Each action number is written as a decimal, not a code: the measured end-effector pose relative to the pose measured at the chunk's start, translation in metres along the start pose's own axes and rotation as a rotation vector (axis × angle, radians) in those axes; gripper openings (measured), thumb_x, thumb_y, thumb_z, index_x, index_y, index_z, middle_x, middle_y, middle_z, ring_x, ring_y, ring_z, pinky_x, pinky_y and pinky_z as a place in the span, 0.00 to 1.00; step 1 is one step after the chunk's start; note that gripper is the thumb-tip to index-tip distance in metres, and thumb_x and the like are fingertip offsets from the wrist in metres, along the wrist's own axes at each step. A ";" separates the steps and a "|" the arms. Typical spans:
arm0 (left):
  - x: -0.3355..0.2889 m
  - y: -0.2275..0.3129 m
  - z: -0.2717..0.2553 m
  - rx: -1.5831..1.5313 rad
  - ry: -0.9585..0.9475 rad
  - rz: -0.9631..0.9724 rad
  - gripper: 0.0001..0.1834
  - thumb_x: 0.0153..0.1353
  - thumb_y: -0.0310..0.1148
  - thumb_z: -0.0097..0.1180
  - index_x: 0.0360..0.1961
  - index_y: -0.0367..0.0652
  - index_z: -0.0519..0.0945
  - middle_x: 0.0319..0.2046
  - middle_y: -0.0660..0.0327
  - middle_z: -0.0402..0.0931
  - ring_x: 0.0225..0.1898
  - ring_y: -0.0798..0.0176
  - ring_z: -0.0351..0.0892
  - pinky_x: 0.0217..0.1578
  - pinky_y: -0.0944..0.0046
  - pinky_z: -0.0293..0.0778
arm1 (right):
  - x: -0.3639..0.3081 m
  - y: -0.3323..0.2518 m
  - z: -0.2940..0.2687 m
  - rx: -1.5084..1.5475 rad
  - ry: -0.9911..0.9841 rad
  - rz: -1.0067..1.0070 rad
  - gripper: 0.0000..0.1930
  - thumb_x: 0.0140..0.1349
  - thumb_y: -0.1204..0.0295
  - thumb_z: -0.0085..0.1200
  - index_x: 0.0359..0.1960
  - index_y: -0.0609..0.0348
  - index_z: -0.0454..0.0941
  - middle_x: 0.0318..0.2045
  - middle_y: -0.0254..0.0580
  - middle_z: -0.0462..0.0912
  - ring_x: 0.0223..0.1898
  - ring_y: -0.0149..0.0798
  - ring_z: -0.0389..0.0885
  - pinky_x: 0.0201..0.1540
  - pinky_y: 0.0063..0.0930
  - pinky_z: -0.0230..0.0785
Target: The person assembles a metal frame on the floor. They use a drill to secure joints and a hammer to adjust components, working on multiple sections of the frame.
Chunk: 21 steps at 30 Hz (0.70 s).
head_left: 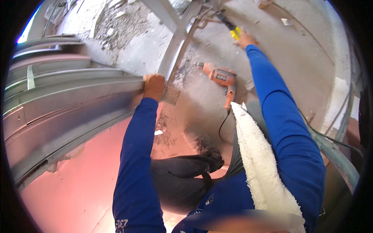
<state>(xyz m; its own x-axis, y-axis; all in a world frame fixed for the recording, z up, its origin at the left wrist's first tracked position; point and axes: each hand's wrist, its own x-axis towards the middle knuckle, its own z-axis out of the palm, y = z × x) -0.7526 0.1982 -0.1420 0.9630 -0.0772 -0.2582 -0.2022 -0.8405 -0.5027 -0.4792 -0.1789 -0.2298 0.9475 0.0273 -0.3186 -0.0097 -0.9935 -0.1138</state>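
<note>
Grips frame (77, 95) in closed left hand (154, 86), yellow-black tool (229, 25) in closed right hand (245, 39). Seemingly midway, with drill (223, 77) idle near floor's (287, 58) edge.

The drill (223, 77) lies on the floor (295, 58) right of the frame (89, 93).

The long frame (81, 95) along the floor's left edge is metal, dull silver-grey and mostly smooth, with a soft sheen. Matt orange plastic seems to shell the drill (223, 77); its chuck looks like darker metal. The yellow-and-black tool (235, 33) shows smooth, plastic-looking yellow. The floor (295, 50) is matt, dusty and concrete-like, with rough, stony rubble (126, 33) toward its upper left corner. The towel (258, 155) is nubbly white cloth, the sleeves (136, 155) smoother blue fabric.
</note>
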 end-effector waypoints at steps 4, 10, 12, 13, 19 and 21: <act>0.001 0.000 -0.004 0.086 -0.012 -0.035 0.07 0.55 0.35 0.58 0.23 0.54 0.87 0.25 0.61 0.86 0.29 0.58 0.88 0.26 0.52 0.76 | 0.011 -0.001 0.012 0.147 -0.051 -0.008 0.35 0.53 0.56 0.66 0.61 0.60 0.73 0.55 0.57 0.81 0.58 0.56 0.80 0.60 0.45 0.72; 0.005 0.001 -0.025 0.021 -0.098 0.020 0.08 0.56 0.33 0.57 0.26 0.52 0.88 0.28 0.59 0.87 0.32 0.57 0.89 0.30 0.54 0.78 | -0.081 -0.093 0.023 1.120 0.141 0.360 0.28 0.56 0.55 0.58 0.53 0.63 0.76 0.50 0.64 0.82 0.55 0.59 0.81 0.57 0.42 0.75; 0.004 -0.002 -0.037 0.026 -0.131 -0.025 0.08 0.57 0.33 0.57 0.27 0.52 0.88 0.29 0.60 0.87 0.34 0.56 0.89 0.33 0.54 0.78 | -0.165 -0.136 0.039 1.401 0.241 0.256 0.26 0.54 0.57 0.61 0.47 0.64 0.73 0.42 0.64 0.83 0.46 0.60 0.83 0.47 0.47 0.75; 0.002 -0.003 -0.043 0.030 -0.156 -0.080 0.08 0.58 0.33 0.57 0.28 0.52 0.88 0.30 0.60 0.87 0.35 0.56 0.88 0.34 0.53 0.77 | -0.209 -0.156 0.049 1.384 0.279 0.269 0.20 0.56 0.59 0.60 0.41 0.64 0.74 0.37 0.62 0.82 0.41 0.59 0.82 0.42 0.47 0.72; -0.019 -0.026 -0.066 0.216 0.020 -0.001 0.13 0.60 0.48 0.61 0.31 0.51 0.88 0.31 0.61 0.87 0.37 0.57 0.87 0.38 0.51 0.73 | -0.395 -0.215 0.103 1.881 -0.342 0.767 0.10 0.64 0.64 0.61 0.34 0.55 0.75 0.20 0.37 0.77 0.17 0.34 0.77 0.16 0.32 0.70; -0.021 -0.029 -0.069 0.189 -0.028 0.010 0.18 0.58 0.53 0.63 0.32 0.50 0.87 0.31 0.61 0.87 0.37 0.57 0.86 0.38 0.52 0.73 | -0.409 -0.222 0.111 1.958 -0.412 0.793 0.11 0.65 0.63 0.61 0.33 0.55 0.74 0.19 0.37 0.77 0.16 0.34 0.76 0.16 0.32 0.69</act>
<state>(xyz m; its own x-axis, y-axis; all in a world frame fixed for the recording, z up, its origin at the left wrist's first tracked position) -0.7549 0.1873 -0.0650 0.9559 -0.0679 -0.2858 -0.2443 -0.7238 -0.6453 -0.8997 0.0423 -0.1785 0.4771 0.0571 -0.8770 -0.7507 0.5454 -0.3729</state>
